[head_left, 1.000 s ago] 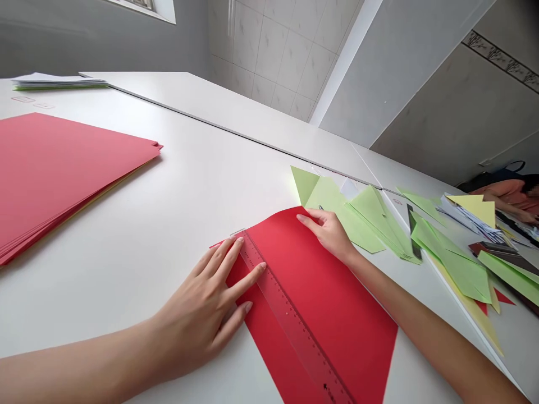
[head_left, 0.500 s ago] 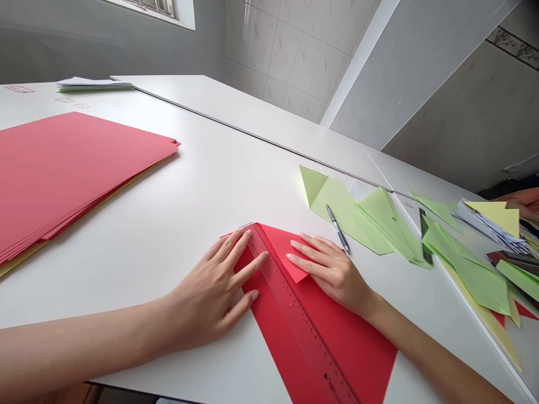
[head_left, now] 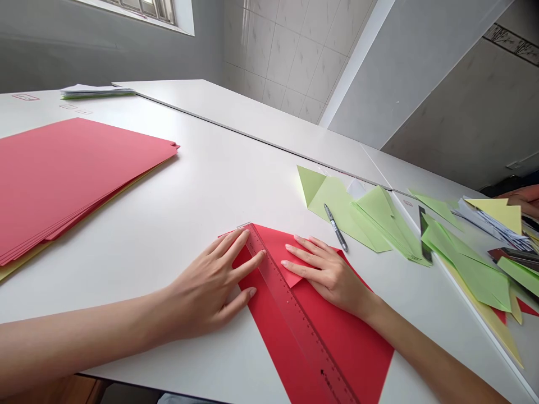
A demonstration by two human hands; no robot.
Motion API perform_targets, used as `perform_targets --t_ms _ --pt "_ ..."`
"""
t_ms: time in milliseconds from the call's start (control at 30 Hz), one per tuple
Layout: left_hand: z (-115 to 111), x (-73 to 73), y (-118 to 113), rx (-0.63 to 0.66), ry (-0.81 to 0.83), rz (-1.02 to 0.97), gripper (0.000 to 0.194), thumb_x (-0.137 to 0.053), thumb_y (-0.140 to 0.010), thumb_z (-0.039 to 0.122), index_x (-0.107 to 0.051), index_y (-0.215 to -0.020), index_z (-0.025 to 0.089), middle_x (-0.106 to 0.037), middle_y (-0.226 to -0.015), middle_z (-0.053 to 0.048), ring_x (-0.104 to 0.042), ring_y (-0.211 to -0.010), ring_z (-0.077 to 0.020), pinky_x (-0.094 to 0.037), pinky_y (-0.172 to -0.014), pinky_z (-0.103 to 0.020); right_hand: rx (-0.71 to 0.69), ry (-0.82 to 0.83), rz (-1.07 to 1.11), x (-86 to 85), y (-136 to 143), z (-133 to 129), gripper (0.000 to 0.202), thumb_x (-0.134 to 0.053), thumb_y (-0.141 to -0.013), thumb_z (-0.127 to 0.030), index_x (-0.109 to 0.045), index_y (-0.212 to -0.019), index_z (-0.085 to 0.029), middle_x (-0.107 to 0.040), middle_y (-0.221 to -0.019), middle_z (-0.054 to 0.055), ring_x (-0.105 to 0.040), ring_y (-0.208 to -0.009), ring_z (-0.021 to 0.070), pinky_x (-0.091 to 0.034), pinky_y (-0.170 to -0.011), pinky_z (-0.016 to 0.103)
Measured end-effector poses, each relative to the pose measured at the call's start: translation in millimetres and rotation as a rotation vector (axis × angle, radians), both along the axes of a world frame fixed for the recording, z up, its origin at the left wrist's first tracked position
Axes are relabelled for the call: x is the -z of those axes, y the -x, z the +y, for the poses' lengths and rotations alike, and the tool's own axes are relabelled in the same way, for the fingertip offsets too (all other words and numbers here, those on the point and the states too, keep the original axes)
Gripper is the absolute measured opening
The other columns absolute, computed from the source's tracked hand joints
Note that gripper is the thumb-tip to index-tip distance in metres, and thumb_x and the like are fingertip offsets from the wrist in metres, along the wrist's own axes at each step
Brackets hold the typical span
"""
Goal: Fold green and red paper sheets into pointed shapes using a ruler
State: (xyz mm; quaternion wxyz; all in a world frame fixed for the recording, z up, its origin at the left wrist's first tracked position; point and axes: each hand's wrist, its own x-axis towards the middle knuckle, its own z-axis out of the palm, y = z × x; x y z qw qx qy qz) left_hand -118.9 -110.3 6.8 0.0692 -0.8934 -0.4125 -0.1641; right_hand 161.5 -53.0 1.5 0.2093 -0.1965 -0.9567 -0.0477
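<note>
A clear ruler (head_left: 290, 306) lies lengthwise over a red sheet (head_left: 349, 336) near the table's front edge. My left hand (head_left: 219, 278) rests with spread fingers on the ruler's upper end and the paper beside it. On the right, my right hand (head_left: 326, 272) lies flat over a folded-over flap (head_left: 290, 272) of the sheet, whose edge runs along the ruler. Its fingers point left and are slightly apart. Beyond that hand, a pen (head_left: 336, 227) lies on light green paper (head_left: 330, 196).
A thick stack of red sheets (head_left: 84, 179) covers the left of the white table (head_left: 202, 185). Thin papers (head_left: 96, 91) sit at the back left. Green folded pieces (head_left: 467, 264) and yellow paper (head_left: 497, 213) lie at the right, near part of another person's hand (head_left: 526, 199).
My right hand has shifted slightly left on the flap, and the flap's lower corner has moved a little left and down. A red edge now shows beyond the hand.
</note>
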Motion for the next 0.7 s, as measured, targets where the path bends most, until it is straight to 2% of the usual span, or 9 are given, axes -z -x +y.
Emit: perform_targets --t_ms 133,333,533,700 --pt "0.2 -0.2 1.1 0.007 0.011 0.026 0.050 -0.038 -0.096 0.036 -0.048 -0.142 0.018 -0.038 -0.147 -0.026 -0.041 -0.136 -0.0423 -0.049 -0.098 -0.057 0.000 0.026 0.005 -0.5 -1.4 0.9 0.041 -0.041 -0.098 -0.006 -0.066 -0.127 -0.021 -0.061 -0.137 0.008 -0.039 -0.142 0.0240 -0.046 -0.111 0.049" --pt "1.1 2.0 2.7 0.011 0.009 0.027 0.050 -0.041 -0.096 0.036 -0.047 -0.142 0.018 -0.032 -0.154 -0.021 -0.037 -0.139 -0.0402 -0.048 -0.101 -0.056 -0.007 -0.011 -0.003 -1.5 -0.5 0.3 0.040 -0.042 -0.097 -0.004 -0.067 -0.125 -0.019 -0.061 -0.137 0.009 -0.041 -0.141 0.0255 -0.045 -0.111 0.047" --pt "4.5 -0.6 2.7 0.056 -0.007 0.072 0.049 -0.039 -0.097 0.034 -0.048 -0.142 0.017 -0.041 -0.153 -0.004 -0.039 -0.136 -0.0381 -0.047 -0.101 -0.054 -0.017 -0.024 -0.007 -4.4 -0.3 0.0 0.039 -0.042 -0.098 -0.005 -0.067 -0.123 -0.019 -0.063 -0.135 0.006 -0.044 -0.139 0.0251 -0.047 -0.110 0.048" --pt "5.6 0.0 3.1 0.058 0.009 0.042 0.052 -0.042 -0.096 0.034 -0.043 -0.146 0.021 -0.043 -0.152 -0.001 -0.040 -0.135 -0.0362 -0.046 -0.101 -0.052 -0.034 -0.037 0.005 -4.6 -0.3 -2.1 0.038 -0.044 -0.097 -0.004 -0.068 -0.121 -0.020 -0.067 -0.129 0.003 -0.049 -0.136 0.0233 -0.049 -0.109 0.047"
